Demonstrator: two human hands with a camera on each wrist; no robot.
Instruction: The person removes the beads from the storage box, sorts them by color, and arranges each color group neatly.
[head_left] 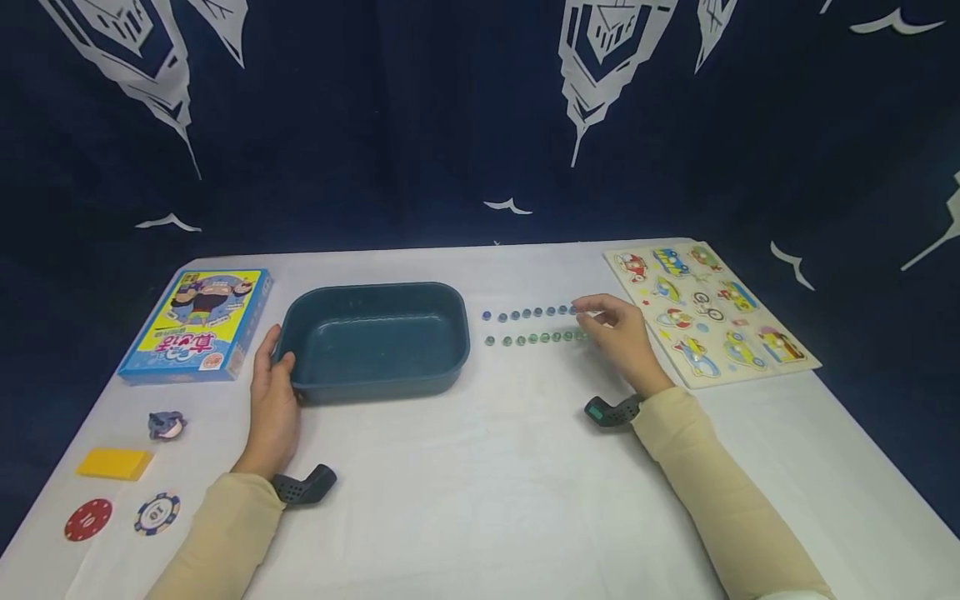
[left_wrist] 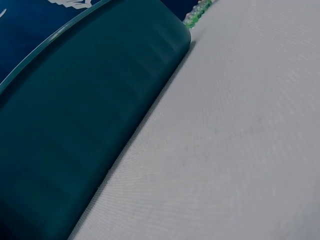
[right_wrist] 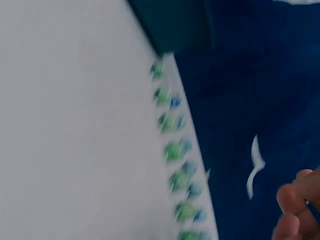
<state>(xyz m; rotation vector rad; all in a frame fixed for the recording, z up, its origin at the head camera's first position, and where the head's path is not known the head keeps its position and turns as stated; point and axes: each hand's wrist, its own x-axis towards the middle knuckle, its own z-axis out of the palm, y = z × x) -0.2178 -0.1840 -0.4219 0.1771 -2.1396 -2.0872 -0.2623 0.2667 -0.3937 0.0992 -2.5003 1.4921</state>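
Observation:
My left hand (head_left: 272, 408) rests against the left end of a dark teal rectangular tub (head_left: 378, 387), fingers along its outer wall and thumb near the front corner. That hand is out of sight in the left wrist view, where the tub's wall (left_wrist: 100, 105) fills the left side. My right hand (head_left: 618, 337) is at the right end of a row of small blue beads (head_left: 527, 313), thumb and forefinger tips close together. Whether a bead sits between them is hidden. A row of green beads (head_left: 533, 339) lies just nearer. In the right wrist view the fingertips (right_wrist: 290, 199) are blurred.
A blue and yellow box (head_left: 198, 325) lies left of the tub. Nearer are a shark figure (head_left: 167, 425), a yellow block (head_left: 115, 463), a red chip (head_left: 88, 520) and a blue-white chip (head_left: 157, 513). A picture puzzle board (head_left: 708, 312) lies at the right. A dark curtain (head_left: 390, 125) hangs behind.

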